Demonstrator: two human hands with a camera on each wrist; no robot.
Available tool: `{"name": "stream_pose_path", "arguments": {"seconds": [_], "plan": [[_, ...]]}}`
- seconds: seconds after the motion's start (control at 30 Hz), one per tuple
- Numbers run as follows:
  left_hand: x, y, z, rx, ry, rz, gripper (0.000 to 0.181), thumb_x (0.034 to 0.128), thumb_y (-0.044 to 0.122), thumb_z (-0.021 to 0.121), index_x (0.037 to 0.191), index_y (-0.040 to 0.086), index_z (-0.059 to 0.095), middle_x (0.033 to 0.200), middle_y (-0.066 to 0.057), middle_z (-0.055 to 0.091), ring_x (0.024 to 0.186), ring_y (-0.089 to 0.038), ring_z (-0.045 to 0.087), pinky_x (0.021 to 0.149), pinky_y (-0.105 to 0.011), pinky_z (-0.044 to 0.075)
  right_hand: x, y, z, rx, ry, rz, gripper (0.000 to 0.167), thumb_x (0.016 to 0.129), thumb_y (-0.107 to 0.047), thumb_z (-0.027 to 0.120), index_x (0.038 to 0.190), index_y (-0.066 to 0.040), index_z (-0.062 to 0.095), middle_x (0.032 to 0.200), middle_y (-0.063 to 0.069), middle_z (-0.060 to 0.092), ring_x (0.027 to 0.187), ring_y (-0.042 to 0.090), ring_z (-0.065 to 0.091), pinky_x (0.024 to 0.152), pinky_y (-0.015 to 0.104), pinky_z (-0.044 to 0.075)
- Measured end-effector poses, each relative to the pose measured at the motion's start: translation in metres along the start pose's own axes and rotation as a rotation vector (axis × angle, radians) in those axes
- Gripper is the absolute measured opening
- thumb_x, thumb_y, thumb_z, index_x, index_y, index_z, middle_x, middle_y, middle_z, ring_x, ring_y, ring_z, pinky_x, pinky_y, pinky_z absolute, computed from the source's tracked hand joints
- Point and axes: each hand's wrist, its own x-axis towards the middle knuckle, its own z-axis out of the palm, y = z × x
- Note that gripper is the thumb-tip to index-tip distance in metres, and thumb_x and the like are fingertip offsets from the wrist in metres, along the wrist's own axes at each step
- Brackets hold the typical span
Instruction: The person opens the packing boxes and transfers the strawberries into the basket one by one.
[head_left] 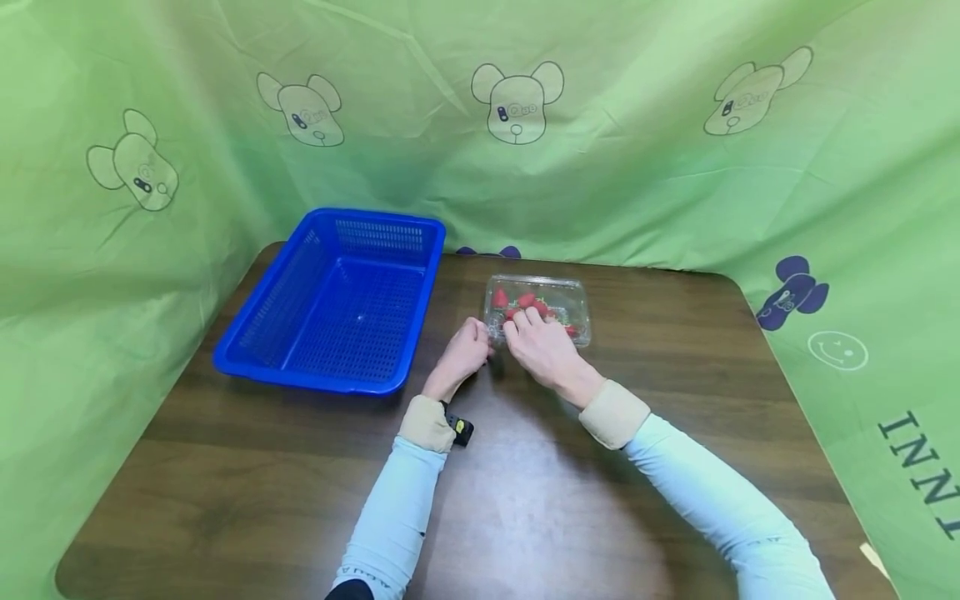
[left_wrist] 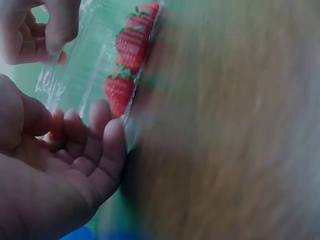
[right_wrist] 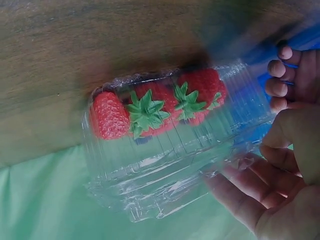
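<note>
A clear plastic clamshell box (head_left: 577, 293) holding several red strawberries (head_left: 500, 298) lies on the table in front of both hands. My right hand (head_left: 546, 346) reaches over its near side; in the right wrist view, thumb and fingers pinch the box's clear rim (right_wrist: 240, 152). My left hand (head_left: 461, 354) is at the near left corner. The left wrist view shows its loosely bent fingers (left_wrist: 112, 145) beside the box's end, close to one strawberry (left_wrist: 119, 94); whether they touch the plastic I cannot tell. Green leaves (right_wrist: 147, 110) top some strawberries.
A blue perforated plastic basket (head_left: 360, 387) stands to the left of the hands on the brown wooden table (head_left: 675, 367). Green printed cloth (head_left: 517, 192) hangs behind the table and along both sides.
</note>
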Motion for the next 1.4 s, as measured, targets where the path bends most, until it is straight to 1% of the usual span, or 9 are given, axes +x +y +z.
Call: {"name": "stream_pose_path", "arguments": {"seconds": [0.13, 0.4, 0.47, 0.6, 0.7, 0.83, 1.03, 1.27, 1.4], "plan": [[-0.001, -0.002, -0.001, 0.042, 0.02, 0.013, 0.023, 0.1014, 0.018, 0.036, 0.094, 0.004, 0.053, 0.087, -0.012, 0.061, 0.081, -0.02, 0.06, 0.068, -0.023, 0.041, 0.002, -0.001, -0.002, 0.002, -0.007, -0.001, 0.004, 0.083, -0.004, 0.056, 0.082, -0.005, 0.053, 0.085, 0.01, 0.058, 0.083, 0.029, 0.053, 0.056, 0.037, 0.047], [0.0, -0.002, 0.0, 0.053, 0.016, 0.023, 0.024, 0.1005, 0.016, 0.036, 0.094, 0.002, 0.054, 0.082, -0.009, 0.057, 0.079, -0.018, 0.055, 0.066, -0.023, 0.04, 0.001, 0.0, -0.003, 0.006, -0.032, 0.002, 0.004, 0.083, -0.003, 0.057, 0.082, -0.005, 0.053, 0.084, 0.01, 0.058, 0.084, 0.029, 0.054, 0.054, 0.037, 0.046], [0.0, -0.003, 0.0, 0.032, 0.015, 0.014, 0.024, 0.1006, 0.016, 0.036, 0.093, 0.002, 0.054, 0.08, -0.008, 0.056, 0.076, -0.017, 0.054, 0.064, -0.022, 0.04, 0.003, 0.003, -0.007, 0.033, -0.046, 0.023, 0.004, 0.084, -0.004, 0.057, 0.083, -0.005, 0.054, 0.083, 0.01, 0.059, 0.082, 0.028, 0.055, 0.051, 0.037, 0.048], [0.001, -0.002, -0.001, -0.012, 0.011, 0.007, 0.024, 0.1006, 0.014, 0.035, 0.092, 0.001, 0.053, 0.078, -0.006, 0.053, 0.072, -0.015, 0.053, 0.062, -0.021, 0.041, 0.013, 0.015, -0.017, 0.087, -0.022, 0.066, 0.004, 0.085, -0.006, 0.059, 0.084, -0.004, 0.055, 0.08, 0.009, 0.06, 0.075, 0.028, 0.055, 0.045, 0.04, 0.048], [0.001, 0.0, -0.002, -0.027, 0.014, 0.006, 0.024, 0.1003, 0.013, 0.035, 0.09, 0.001, 0.053, 0.077, -0.005, 0.051, 0.07, -0.015, 0.054, 0.061, -0.022, 0.041, 0.019, 0.021, -0.02, 0.086, 0.006, 0.04, 0.008, 0.086, -0.008, 0.06, 0.081, -0.005, 0.055, 0.077, 0.008, 0.059, 0.073, 0.028, 0.053, 0.042, 0.041, 0.046], [-0.001, 0.001, -0.003, -0.035, 0.01, -0.016, 0.024, 0.0995, 0.014, 0.035, 0.09, 0.002, 0.053, 0.075, -0.005, 0.052, 0.068, -0.015, 0.053, 0.06, -0.022, 0.041, 0.024, 0.024, -0.022, 0.081, 0.002, 0.016, 0.014, 0.086, -0.013, 0.063, 0.078, -0.005, 0.054, 0.075, 0.008, 0.059, 0.072, 0.028, 0.053, 0.042, 0.04, 0.046], [-0.005, 0.003, -0.003, -0.071, 0.009, -0.059, 0.023, 0.0971, 0.016, 0.035, 0.09, 0.003, 0.052, 0.075, -0.006, 0.052, 0.065, -0.015, 0.054, 0.056, -0.021, 0.042, 0.036, 0.033, -0.03, 0.097, 0.022, 0.042, 0.02, 0.081, -0.019, 0.069, 0.082, -0.004, 0.055, 0.078, 0.01, 0.061, 0.073, 0.029, 0.054, 0.047, 0.041, 0.049], [-0.005, 0.002, -0.003, -0.112, -0.035, -0.072, 0.022, 0.0968, 0.013, 0.031, 0.09, 0.003, 0.049, 0.077, -0.006, 0.052, 0.062, -0.014, 0.055, 0.053, -0.021, 0.044, 0.052, 0.054, -0.038, 0.141, 0.061, 0.087, 0.01, 0.084, -0.012, 0.059, 0.083, -0.003, 0.056, 0.08, 0.013, 0.063, 0.072, 0.03, 0.055, 0.055, 0.041, 0.05], [-0.006, 0.004, -0.003, -0.099, -0.06, -0.081, 0.022, 0.0972, 0.013, 0.03, 0.091, 0.004, 0.049, 0.077, -0.007, 0.052, 0.062, -0.014, 0.054, 0.053, -0.022, 0.045, 0.063, 0.068, -0.04, 0.147, 0.071, 0.111, 0.01, 0.086, -0.011, 0.055, 0.087, -0.001, 0.058, 0.083, 0.015, 0.065, 0.075, 0.032, 0.057, 0.059, 0.043, 0.05]]}}
